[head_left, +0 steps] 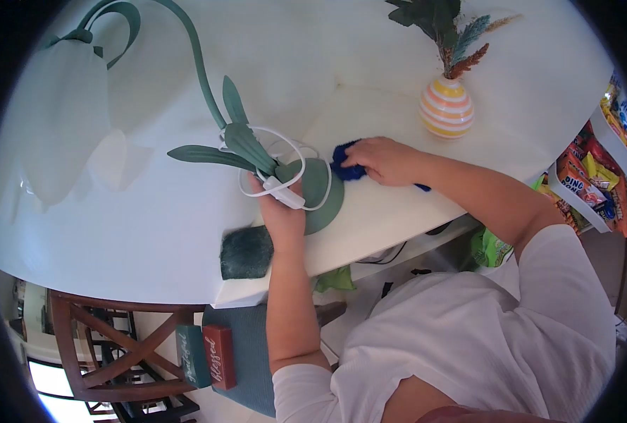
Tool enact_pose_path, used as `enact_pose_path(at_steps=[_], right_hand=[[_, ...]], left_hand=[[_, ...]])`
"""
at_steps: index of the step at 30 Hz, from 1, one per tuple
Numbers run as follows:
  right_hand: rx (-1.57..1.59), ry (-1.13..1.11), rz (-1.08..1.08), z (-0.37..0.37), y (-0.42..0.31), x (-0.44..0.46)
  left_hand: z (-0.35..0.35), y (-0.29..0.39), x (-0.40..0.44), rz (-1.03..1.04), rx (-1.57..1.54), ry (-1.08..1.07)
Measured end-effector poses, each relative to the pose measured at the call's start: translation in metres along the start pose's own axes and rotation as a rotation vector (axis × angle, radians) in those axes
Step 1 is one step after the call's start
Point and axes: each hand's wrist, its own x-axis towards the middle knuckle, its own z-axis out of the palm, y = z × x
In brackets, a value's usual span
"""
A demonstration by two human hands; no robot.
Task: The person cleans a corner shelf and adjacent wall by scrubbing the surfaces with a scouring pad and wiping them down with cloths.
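Note:
A green flower-shaped table lamp has leaf-like pieces, a curved stem and white drooping shades. My left hand is closed around its lower part near the round base; some fingers are hidden behind the cord and leaves. A white cord with an inline switch loops over that hand. Just right of the base, my right hand presses a dark blue cloth onto the white tabletop. A folded dark green cloth lies by my left wrist, near the table's front edge.
A striped vase with artificial stems stands beyond my right forearm. White bins of snack packets are at the right. Below the table edge are a wooden chair and two lettered blocks, one red and one teal.

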Motion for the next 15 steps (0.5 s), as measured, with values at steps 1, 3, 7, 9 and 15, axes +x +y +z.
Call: enact_pose_path(at_steps=[1,3,7,9,15], right_hand=[[0.018,-0.021,-0.021,0.000,-0.003,-0.009],[0.005,-0.016,-0.048,0.003,-0.015,-0.028],[0.072,-0.033,-0.099,-0.002,-0.044,-0.055],[0.145,-0.077,-0.108,-0.009,-0.059,-0.065],[0.605,-0.393,-0.100,-0.029,-0.070,-0.077]], left_hand=[[-0.001,0.001,0.000,-0.004,0.008,-0.004],[-0.001,0.003,0.000,-0.013,0.023,-0.014],[-0.001,0.002,0.002,0.052,0.056,-0.017],[-0.001,0.002,0.001,0.055,0.044,-0.019],[-0.001,0.004,0.002,0.018,-0.002,-0.026]])
